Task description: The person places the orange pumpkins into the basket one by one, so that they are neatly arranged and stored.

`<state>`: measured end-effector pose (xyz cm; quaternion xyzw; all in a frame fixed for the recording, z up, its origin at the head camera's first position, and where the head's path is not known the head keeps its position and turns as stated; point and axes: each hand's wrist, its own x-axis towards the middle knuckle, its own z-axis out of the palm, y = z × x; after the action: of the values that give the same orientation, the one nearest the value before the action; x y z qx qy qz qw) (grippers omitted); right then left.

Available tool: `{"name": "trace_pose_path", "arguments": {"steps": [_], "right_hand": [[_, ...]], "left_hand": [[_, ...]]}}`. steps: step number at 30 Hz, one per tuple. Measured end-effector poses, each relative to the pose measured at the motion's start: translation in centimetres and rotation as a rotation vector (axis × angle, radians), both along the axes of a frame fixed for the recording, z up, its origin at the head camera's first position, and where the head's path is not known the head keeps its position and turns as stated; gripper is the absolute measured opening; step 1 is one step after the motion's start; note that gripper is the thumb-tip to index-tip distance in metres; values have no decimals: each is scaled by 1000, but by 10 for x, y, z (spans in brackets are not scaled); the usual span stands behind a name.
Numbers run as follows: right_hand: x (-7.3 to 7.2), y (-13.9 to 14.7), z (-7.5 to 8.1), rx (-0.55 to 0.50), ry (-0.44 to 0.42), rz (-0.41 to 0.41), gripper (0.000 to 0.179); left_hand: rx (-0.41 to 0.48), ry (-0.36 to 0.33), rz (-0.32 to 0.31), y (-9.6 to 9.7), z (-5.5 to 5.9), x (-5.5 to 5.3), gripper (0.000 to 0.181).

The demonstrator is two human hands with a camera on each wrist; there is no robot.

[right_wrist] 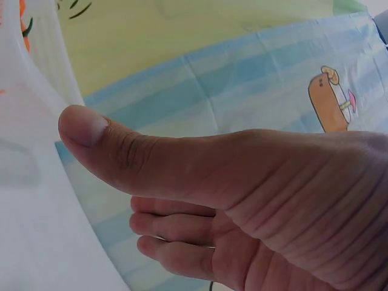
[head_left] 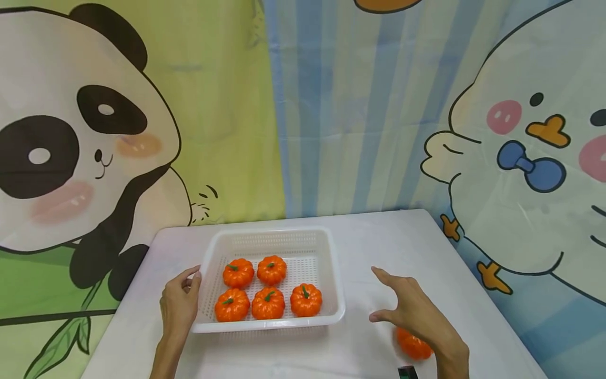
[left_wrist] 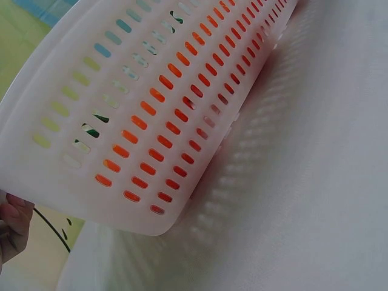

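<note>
A white plastic basket (head_left: 265, 325) with slotted walls stands on the table, several small orange pumpkins (head_left: 268, 303) with green stems inside it. At its left side my left hand (head_left: 180, 302) grips the rim with bent fingers. The left wrist view shows those fingertips (left_wrist: 14, 221) at the basket's corner, and orange through the slots of its wall (left_wrist: 151, 109). My right hand (head_left: 412, 308) is held to the right of the basket, thumb and fingers spread apart, with nothing between them. Another orange pumpkin (head_left: 413, 345) lies beneath that hand, partly covered by it.
A white cloth covers the table (head_left: 369, 242). Near its front edge, below the right hand, a small dark object (head_left: 407, 372) shows. Behind hang curtains printed with a panda (head_left: 90, 137) and a white chick (head_left: 516, 210).
</note>
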<state>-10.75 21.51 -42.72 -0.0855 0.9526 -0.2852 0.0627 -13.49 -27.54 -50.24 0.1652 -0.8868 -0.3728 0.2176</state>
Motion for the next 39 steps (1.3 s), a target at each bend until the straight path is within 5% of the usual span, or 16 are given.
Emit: {"name": "trace_pose_path", "arguments": {"steps": [18,39], "right_hand": [[8,48,-12,59,-54,-53,109],[14,68,-39,80,-150,-106,105]], "left_hand": [[25,-18,-4,-1,2,4,37],[12,-3,-10,-1,2,2,36]]}}
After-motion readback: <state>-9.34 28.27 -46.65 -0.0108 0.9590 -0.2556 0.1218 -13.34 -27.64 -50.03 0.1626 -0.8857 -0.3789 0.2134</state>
